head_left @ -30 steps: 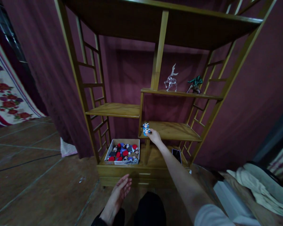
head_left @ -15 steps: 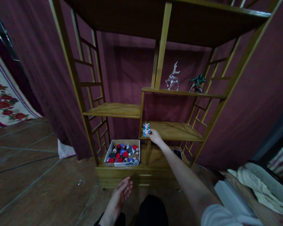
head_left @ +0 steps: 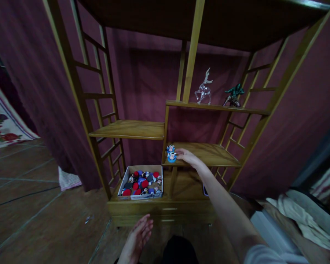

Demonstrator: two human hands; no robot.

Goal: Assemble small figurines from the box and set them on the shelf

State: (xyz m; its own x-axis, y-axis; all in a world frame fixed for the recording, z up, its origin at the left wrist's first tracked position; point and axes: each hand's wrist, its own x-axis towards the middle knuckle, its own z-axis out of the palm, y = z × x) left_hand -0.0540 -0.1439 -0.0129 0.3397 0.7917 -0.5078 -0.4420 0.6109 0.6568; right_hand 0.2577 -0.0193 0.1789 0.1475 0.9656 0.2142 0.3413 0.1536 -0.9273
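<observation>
Two small blue-and-white figurines stand one behind the other at the left end of the lower right shelf [head_left: 206, 154]. The front figurine [head_left: 172, 157] has a round blue base; the rear figurine [head_left: 170, 148] is just behind it. My right hand [head_left: 187, 156] is beside the front one, its fingers stretched out at the figurine's right edge and no longer wrapped on it. Low in front of the cabinet, my left hand [head_left: 139, 234] hangs with fingers spread and holds nothing. A shallow cardboard box [head_left: 121, 187] of several small red, purple and black figurines sits on the cabinet's base.
On the upper right shelf stand a clear deer figurine [head_left: 203, 90] and a green-caped figure [head_left: 233, 95]. A phone [head_left: 205, 190] lies on the base, partly behind my right forearm. Wooden posts [head_left: 191, 55] divide the shelves. Piled cloth [head_left: 294, 212] is at the right.
My right hand has let go of the front figurine and shifted slightly right of it. The view has moved a little closer to the cabinet. My left hand stays low and open.
</observation>
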